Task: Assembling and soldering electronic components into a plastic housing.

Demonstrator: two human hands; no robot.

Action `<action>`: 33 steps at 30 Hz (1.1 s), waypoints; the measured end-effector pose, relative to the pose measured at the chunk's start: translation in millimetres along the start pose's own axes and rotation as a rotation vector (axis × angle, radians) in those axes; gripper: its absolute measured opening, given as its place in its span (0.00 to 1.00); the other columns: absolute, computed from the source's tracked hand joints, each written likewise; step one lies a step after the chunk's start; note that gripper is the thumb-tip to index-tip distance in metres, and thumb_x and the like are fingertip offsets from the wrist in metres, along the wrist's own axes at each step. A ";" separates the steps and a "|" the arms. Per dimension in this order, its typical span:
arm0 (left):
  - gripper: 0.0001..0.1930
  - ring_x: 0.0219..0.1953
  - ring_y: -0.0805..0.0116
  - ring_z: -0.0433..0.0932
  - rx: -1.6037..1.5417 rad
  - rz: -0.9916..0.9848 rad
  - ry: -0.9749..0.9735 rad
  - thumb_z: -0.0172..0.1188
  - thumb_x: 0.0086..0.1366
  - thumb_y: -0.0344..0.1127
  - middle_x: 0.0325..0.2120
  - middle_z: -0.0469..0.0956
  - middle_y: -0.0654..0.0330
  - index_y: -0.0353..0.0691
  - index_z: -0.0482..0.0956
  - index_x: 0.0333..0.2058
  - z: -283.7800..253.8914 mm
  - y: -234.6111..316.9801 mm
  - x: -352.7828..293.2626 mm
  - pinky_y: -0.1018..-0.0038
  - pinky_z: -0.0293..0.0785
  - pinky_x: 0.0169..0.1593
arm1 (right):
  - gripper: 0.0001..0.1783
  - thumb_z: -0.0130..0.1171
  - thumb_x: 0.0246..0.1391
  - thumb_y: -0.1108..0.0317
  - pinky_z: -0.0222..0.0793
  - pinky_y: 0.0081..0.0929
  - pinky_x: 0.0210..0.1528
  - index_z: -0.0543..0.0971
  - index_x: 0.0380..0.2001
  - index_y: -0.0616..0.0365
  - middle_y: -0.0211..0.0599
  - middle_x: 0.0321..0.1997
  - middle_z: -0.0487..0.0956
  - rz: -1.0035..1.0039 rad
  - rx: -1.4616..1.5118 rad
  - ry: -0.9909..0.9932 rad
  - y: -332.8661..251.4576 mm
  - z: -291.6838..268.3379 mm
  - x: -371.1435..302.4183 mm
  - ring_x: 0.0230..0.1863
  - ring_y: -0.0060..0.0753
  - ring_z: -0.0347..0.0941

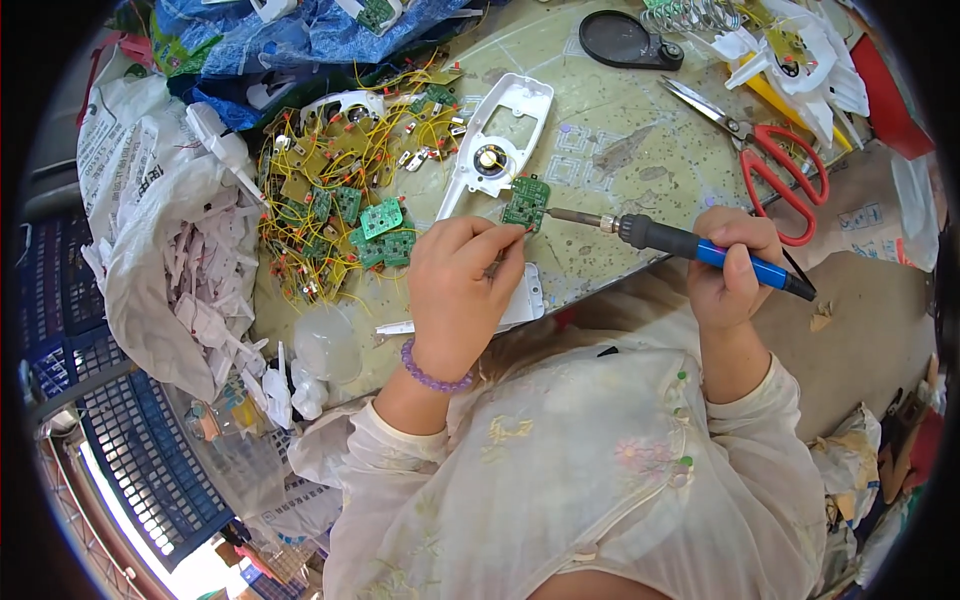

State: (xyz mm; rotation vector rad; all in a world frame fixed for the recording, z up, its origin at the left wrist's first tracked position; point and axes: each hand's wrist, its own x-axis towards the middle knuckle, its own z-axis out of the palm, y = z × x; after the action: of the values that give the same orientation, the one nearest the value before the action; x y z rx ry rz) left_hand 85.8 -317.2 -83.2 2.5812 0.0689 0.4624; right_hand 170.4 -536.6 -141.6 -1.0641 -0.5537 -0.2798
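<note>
My right hand point(738, 262) grips a soldering iron point(655, 236) by its blue and black handle, its fingers wrapped round it. The iron's tip points left and meets the right edge of a small green circuit board point(525, 203). At that board's lower edge, my left hand point(465, 275) has its thumb and fingers pinched together. A white plastic housing half point(520, 95) with a round part in it lies just beyond the board. Another white plastic piece point(522, 300) sits partly hidden under my left hand.
A heap of green circuit boards with yellow wires point(340, 215) lies to the left. Beside it stands a white sack point(150, 200) of plastic pieces. Scissors point(765, 170) with red handles rest at the right, near a black-rimmed magnifier point(615, 42) and a wire coil point(690, 15).
</note>
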 end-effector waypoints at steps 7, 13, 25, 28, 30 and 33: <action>0.07 0.41 0.55 0.77 0.091 0.170 0.065 0.66 0.47 0.26 0.37 0.78 0.59 0.39 0.80 0.28 6.8 -1.4 7.8 0.65 0.73 0.43 | 0.11 0.51 0.57 0.64 0.57 0.19 0.21 0.70 0.33 0.64 0.40 0.21 0.70 0.008 -0.003 -0.008 -0.4 -0.3 0.6 0.18 0.22 0.61; 0.07 0.45 0.55 0.77 0.127 0.143 -0.020 0.66 0.47 0.24 0.38 0.79 0.57 0.38 0.80 0.27 3.6 2.6 6.9 0.65 0.74 0.46 | 0.12 0.51 0.57 0.63 0.57 0.20 0.21 0.70 0.32 0.64 0.39 0.22 0.70 0.029 0.004 -0.030 -2.5 -3.5 0.3 0.18 0.22 0.62; 0.06 0.42 0.60 0.78 0.180 0.365 -0.200 0.63 0.47 0.28 0.37 0.79 0.60 0.38 0.79 0.27 -13.7 -6.6 24.4 0.67 0.76 0.41 | 0.13 0.51 0.57 0.62 0.55 0.22 0.20 0.70 0.31 0.63 0.37 0.21 0.69 0.090 0.051 -0.004 -11.2 -5.8 6.1 0.18 0.23 0.61; 0.07 0.38 0.59 0.79 0.199 0.357 -0.266 0.66 0.47 0.27 0.35 0.80 0.59 0.39 0.79 0.28 -19.5 -1.7 28.6 0.68 0.77 0.39 | 0.12 0.51 0.57 0.63 0.55 0.22 0.20 0.70 0.30 0.63 0.38 0.21 0.69 0.077 -0.006 -0.038 -15.1 -8.8 6.2 0.18 0.24 0.61; 0.07 0.37 0.60 0.79 0.210 0.363 -0.277 0.66 0.47 0.27 0.35 0.81 0.60 0.39 0.79 0.28 -20.5 -1.9 30.0 0.69 0.77 0.38 | 0.11 0.51 0.56 0.65 0.57 0.23 0.21 0.70 0.30 0.64 0.39 0.22 0.70 0.048 -0.009 -0.093 -12.6 -9.8 5.9 0.19 0.25 0.62; 0.07 0.36 0.62 0.80 0.231 0.379 -0.298 0.66 0.47 0.28 0.35 0.81 0.61 0.40 0.79 0.28 -22.4 -1.0 32.8 0.70 0.77 0.36 | 0.11 0.51 0.56 0.66 0.58 0.25 0.22 0.71 0.31 0.65 0.40 0.23 0.70 0.005 -0.018 -0.091 -8.8 -11.0 0.1 0.20 0.28 0.63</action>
State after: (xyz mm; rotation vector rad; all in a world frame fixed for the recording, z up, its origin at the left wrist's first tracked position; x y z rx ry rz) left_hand 109.1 -301.1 -55.3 2.8685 -0.5050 0.2045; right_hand 169.5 -550.4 -139.0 -1.0994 -0.6310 -0.2334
